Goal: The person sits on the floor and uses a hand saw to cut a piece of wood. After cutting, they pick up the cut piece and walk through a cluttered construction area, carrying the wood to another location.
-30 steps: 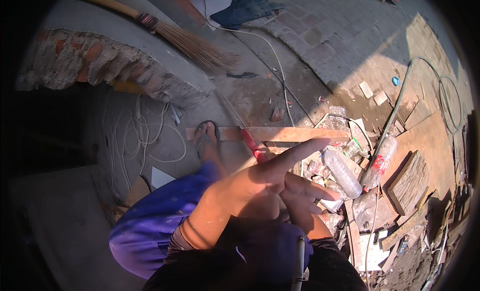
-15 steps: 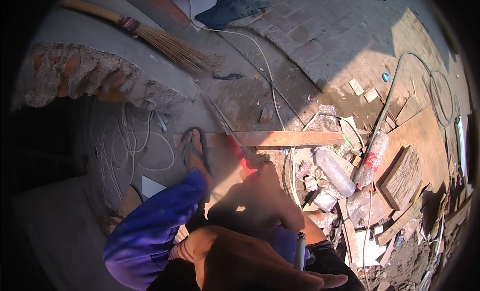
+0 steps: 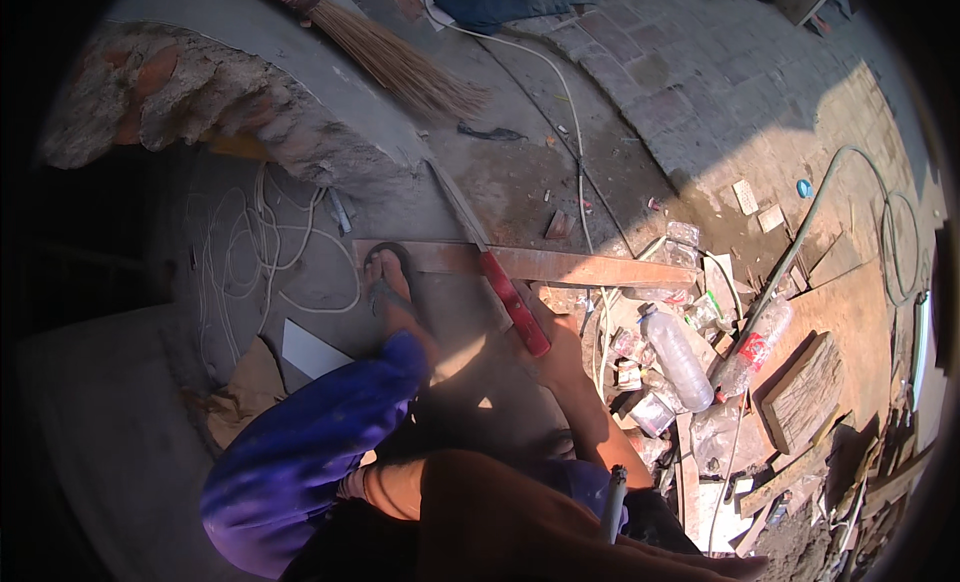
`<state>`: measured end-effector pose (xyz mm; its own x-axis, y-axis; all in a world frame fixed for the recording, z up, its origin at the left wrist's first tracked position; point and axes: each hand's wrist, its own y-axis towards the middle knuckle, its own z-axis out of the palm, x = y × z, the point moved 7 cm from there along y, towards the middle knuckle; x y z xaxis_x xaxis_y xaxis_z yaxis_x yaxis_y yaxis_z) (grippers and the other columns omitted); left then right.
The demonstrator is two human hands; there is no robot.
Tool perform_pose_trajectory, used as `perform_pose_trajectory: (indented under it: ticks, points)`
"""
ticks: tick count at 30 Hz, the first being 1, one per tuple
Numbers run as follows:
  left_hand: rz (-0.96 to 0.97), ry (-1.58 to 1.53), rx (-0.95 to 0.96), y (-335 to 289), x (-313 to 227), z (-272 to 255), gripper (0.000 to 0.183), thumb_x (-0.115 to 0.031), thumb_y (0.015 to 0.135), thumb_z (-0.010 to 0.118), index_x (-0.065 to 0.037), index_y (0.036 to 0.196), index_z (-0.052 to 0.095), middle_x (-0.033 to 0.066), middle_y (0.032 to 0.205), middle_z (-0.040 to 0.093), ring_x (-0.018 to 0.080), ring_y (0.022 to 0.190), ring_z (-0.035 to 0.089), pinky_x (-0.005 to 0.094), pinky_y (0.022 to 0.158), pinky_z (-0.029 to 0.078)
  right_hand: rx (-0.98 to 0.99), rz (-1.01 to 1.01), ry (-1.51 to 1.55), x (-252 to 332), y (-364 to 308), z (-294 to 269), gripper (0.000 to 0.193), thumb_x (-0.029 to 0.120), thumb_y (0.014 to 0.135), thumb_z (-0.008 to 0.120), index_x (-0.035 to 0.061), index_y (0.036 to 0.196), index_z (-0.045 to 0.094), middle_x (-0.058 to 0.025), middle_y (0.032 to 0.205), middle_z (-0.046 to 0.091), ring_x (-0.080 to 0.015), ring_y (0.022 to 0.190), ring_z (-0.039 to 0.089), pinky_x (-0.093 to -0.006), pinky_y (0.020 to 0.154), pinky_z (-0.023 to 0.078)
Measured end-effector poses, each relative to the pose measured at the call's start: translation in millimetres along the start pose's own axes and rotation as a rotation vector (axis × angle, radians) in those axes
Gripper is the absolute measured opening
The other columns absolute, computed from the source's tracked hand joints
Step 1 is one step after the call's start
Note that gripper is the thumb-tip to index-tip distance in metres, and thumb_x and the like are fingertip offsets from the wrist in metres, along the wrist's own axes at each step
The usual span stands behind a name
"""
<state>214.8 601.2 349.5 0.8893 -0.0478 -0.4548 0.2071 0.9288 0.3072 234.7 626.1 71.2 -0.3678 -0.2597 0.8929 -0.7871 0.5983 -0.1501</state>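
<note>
My right hand (image 3: 558,344) is closed around the red handle (image 3: 516,304) of a tool with a long, thin blade (image 3: 455,204). The blade points up and left across a wooden plank (image 3: 570,266), and its exact kind is hard to make out. One sandaled foot (image 3: 390,274) rests on the plank's left end. Low in the view, my left hand (image 3: 500,507) reaches across in shadow, fingers toward the right. A cigarette (image 3: 614,507) stands upright, seemingly pinched between those fingers; its lower end is hidden.
Plastic bottles (image 3: 677,357), wood scraps (image 3: 803,394) and rubbish lie to the right, with a hose (image 3: 795,247) beyond. Pale cable (image 3: 265,227) coils at the left under a broken masonry edge (image 3: 200,102). A straw broom (image 3: 395,62) lies at the top.
The view has shifted slightly. The red handle shows more fully, with my right hand a little farther up and right. My left hand has moved slightly lower and right, along with the cigarette.
</note>
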Motion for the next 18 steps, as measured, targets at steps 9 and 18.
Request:
perform_pose_trajectory:
  ticks: [9,18]
  points:
    - [-0.090,0.272,-0.347,27.0,16.1,-109.1,0.110,-0.043,0.092,0.078,-0.009,0.167,0.005,0.0206,0.171,0.022,0.0460,0.153,0.030,0.0537,0.122,0.031,-0.002,-0.204,0.038,6.2,-16.1,-21.7,0.052,0.015,0.077,0.073,0.0086,0.128,0.066,-0.0190,0.078,0.070,-0.0420,0.071,0.070,-0.0450,0.066,0.057]
    - [-0.793,1.636,-0.491,68.0,96.3,-320.4,0.071,-0.030,0.091,0.076,-0.001,0.147,0.044,0.0241,0.122,0.070,0.0377,0.112,0.069,0.0434,0.097,0.055,0.003,-0.040,0.061,42.3,-27.1,-14.2,0.027,0.017,0.075,0.076,0.0040,0.097,0.067,-0.0194,0.074,0.068,-0.0412,0.072,0.069,-0.0485,0.067,0.057]
